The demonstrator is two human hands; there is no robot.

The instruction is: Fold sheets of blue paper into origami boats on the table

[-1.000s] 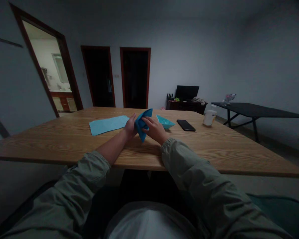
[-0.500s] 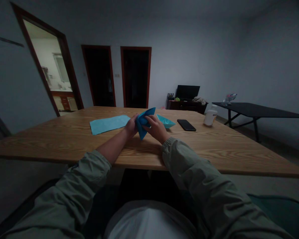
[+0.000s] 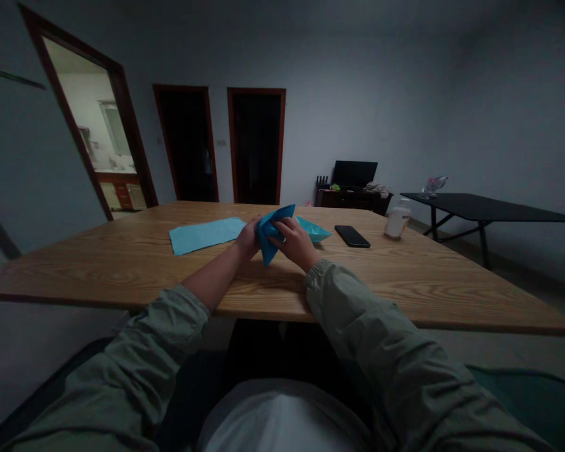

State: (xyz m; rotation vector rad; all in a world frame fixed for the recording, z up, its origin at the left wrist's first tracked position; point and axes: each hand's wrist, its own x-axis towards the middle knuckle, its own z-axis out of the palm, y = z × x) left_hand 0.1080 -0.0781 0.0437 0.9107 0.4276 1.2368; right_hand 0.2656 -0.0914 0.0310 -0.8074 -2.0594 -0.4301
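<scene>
Both my hands grip a partly folded piece of dark blue paper (image 3: 266,237) just above the wooden table (image 3: 122,263). My left hand (image 3: 247,240) pinches its left side, fingers curled. My right hand (image 3: 295,242) is closed over its right side. A flat light blue sheet (image 3: 202,235) lies on the table to the left of my hands. Just behind my right hand sits a folded light blue paper boat (image 3: 314,230).
A black phone (image 3: 351,236) lies right of the boat, and a white jar (image 3: 397,221) stands further right. A black side table (image 3: 484,208) and a dark cabinet with a screen (image 3: 354,188) stand beyond. Doorways line the far wall.
My hands have closed the blue paper a little tighter and shifted it slightly; the top corner has dropped a bit. Everything else on the table stays put.
</scene>
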